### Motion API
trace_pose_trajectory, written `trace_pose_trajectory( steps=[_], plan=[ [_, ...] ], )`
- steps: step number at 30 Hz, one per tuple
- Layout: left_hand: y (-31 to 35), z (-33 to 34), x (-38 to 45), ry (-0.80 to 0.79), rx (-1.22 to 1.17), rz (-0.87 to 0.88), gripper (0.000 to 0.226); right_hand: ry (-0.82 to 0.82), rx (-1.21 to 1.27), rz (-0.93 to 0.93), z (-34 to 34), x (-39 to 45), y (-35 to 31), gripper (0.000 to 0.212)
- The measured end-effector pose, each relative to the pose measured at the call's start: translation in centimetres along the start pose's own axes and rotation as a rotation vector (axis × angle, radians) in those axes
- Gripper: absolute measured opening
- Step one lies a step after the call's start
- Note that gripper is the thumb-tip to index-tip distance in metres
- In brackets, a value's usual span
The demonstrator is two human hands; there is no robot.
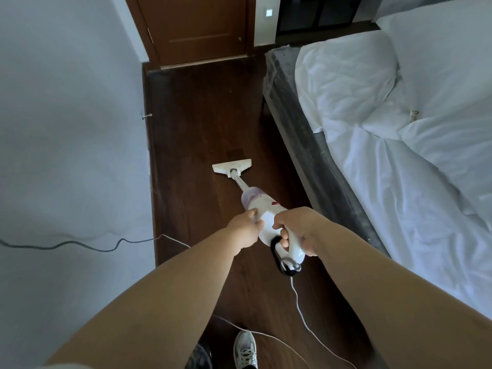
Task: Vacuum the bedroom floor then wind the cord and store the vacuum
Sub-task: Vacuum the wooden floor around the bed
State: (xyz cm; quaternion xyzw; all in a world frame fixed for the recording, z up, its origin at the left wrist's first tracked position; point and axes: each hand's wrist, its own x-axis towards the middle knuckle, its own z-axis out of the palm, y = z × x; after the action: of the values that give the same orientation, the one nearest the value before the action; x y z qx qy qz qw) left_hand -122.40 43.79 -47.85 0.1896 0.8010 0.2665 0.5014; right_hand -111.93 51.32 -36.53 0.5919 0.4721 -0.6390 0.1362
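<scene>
A white stick vacuum [262, 206] slants down over the dark wood floor [202, 115]. Its flat floor head [232, 167] rests on the boards between the wall and the bed. My right hand [298, 230] grips the vacuum's handle at the rear. My left hand [246, 229] holds the left side of the vacuum's body. A white cord [299, 310] leaves the handle's end, runs down across the floor and loops past my shoe.
A bed [399, 134] with white sheets and a grey mattress edge fills the right side. A white wall [72, 129] bounds the left, with a dark cable [66, 245] along it. A brown door [197, 27] closes the far end. My shoe [245, 350] stands at the bottom.
</scene>
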Motion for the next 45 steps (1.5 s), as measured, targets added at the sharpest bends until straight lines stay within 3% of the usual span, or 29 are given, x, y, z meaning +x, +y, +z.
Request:
trace_pose_trajectory(
  steps=[13, 20, 32, 36, 45],
  plan=[
    [0.4, 2.3, -1.1, -0.010, 0.023, 0.002, 0.055, 0.013, -0.013, -0.003, -2.1, -0.7, 1.8, 0.026],
    [0.9, 5.9, -4.5, -0.034, 0.087, 0.019, 0.053, 0.003, -0.002, 0.022, -5.0, -3.4, 5.0, 0.018],
    [0.4, 22.5, -15.8, -0.044, 0.178, 0.056, 0.052, 0.011, -0.014, -0.035, -15.2, -11.1, 20.6, 0.024],
    [0.9, 28.5, -18.7, -0.064, 0.226, 0.097, 0.050, 0.013, -0.005, -0.054, -19.6, -13.3, 25.5, 0.017],
    [3.0, 33.9, -20.7, -0.100, 0.220, 0.134, 0.048, 0.023, -0.006, -0.046, -24.4, -14.8, 28.6, 0.007]
  ],
)
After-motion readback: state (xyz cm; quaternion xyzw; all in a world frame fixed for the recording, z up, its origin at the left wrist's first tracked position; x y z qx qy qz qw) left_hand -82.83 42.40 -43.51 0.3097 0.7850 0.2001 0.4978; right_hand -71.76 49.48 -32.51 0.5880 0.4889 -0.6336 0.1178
